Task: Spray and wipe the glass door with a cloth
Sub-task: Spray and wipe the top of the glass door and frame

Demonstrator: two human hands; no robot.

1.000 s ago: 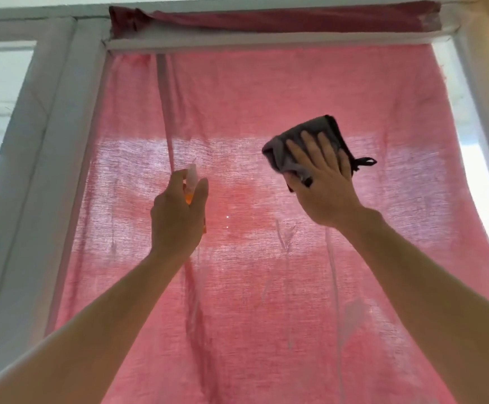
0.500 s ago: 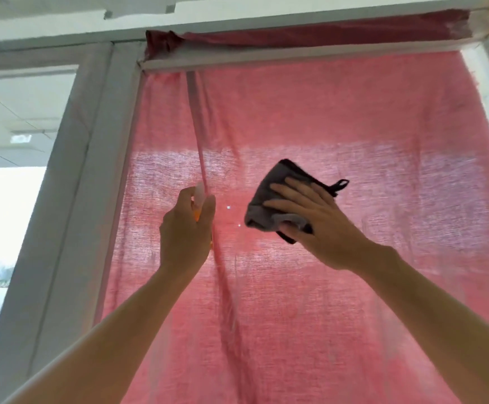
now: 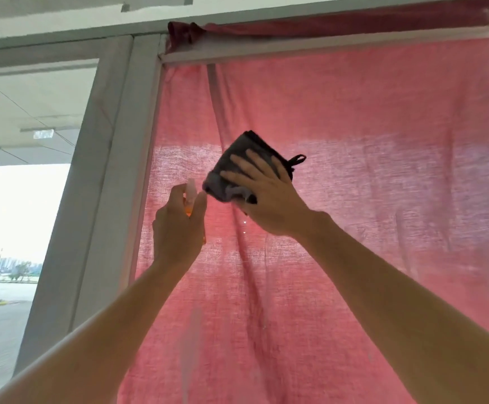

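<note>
Against the glass door (image 3: pixel 354 141), a folded grey cloth (image 3: pixel 237 158) is pressed by the flat, spread right hand (image 3: pixel 266 196). A spray bottle (image 3: pixel 191 196) is clenched in the left hand (image 3: pixel 176 228). Being soft and limp, the cloth is best kept bunched under the palm.

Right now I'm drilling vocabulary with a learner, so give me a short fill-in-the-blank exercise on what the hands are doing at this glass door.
1. The right hand presses a folded dark ____ against the glass door.
2. The left hand grips a small spray ____.
3. Behind the glass hangs a curtain coloured ____.
4. The grey door frame stands to the ____ of both hands.

Missing words: cloth; bottle; pink; left
</note>
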